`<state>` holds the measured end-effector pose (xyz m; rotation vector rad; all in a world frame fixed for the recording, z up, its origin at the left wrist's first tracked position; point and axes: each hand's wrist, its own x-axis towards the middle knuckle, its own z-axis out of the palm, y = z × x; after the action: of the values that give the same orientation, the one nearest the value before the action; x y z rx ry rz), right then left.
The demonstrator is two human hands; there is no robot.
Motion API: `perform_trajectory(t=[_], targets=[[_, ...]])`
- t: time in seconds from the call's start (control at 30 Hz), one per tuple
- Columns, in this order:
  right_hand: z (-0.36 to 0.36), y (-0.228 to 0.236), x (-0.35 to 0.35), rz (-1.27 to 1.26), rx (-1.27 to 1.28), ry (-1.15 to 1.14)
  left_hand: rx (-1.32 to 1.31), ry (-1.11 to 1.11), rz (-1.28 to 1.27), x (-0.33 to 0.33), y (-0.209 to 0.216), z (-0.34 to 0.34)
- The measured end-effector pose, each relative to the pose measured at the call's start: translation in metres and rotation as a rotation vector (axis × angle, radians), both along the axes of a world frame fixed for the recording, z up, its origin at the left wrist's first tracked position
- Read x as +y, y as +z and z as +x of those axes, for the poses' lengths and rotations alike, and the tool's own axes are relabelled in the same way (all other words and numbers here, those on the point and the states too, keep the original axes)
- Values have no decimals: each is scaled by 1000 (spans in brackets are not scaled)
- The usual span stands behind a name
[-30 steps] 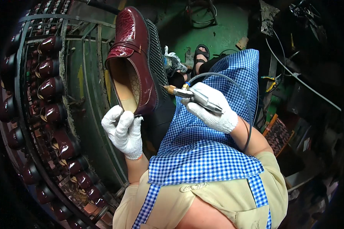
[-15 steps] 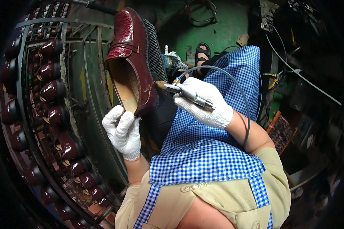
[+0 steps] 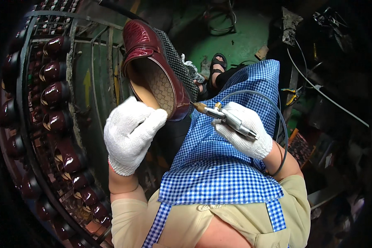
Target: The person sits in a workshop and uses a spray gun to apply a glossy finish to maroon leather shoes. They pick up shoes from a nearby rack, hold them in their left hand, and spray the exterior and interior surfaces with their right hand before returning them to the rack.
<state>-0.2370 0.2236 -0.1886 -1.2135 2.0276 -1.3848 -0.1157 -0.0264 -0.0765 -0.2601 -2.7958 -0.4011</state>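
Note:
My left hand (image 3: 130, 132), in a white knit glove, grips the heel end of a glossy dark red loafer (image 3: 153, 68) and holds it up with its tan patterned insole facing me. My right hand (image 3: 244, 130), also gloved in white, is closed around a slim metal pen-like tool (image 3: 225, 117) with a brass tip. That tip touches the loafer's outer edge near the heel. A thin grey hose (image 3: 277, 124) loops from the tool around my right wrist. A blue checked apron (image 3: 223, 173) covers my lap.
A curved metal rack (image 3: 49, 136) on my left carries several more dark red shoes (image 3: 53, 93) in rows. Below lie a green floor (image 3: 239, 41) and a sandalled foot (image 3: 217, 66). Dark clutter and cables fill the right side.
My left hand with the loafer has come closer and lower in view. The right hand has shifted the tool tip along the shoe's edge toward the heel.

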Motion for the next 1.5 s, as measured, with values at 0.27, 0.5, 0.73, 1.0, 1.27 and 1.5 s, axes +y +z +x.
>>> perform_trajectory(t=[0.27,0.5,0.73,1.0,1.27,1.5], targets=[[1,11,15,3,23,-137,-113,-67,-262,14,24,-50],[-14,8,4,-50,185,-301,-91,3,-265,24,17,-92],[-52,13,-31,-87,199,-367,-33,161,-317,10,0,-139],[-65,6,-73,-92,135,-379,-49,318,-420,-23,-3,-168],[-47,-4,-87,-89,292,-422,-225,395,-34,-47,17,-143],[-40,-7,-86,-186,340,-453,-258,432,521,-75,-14,21]])
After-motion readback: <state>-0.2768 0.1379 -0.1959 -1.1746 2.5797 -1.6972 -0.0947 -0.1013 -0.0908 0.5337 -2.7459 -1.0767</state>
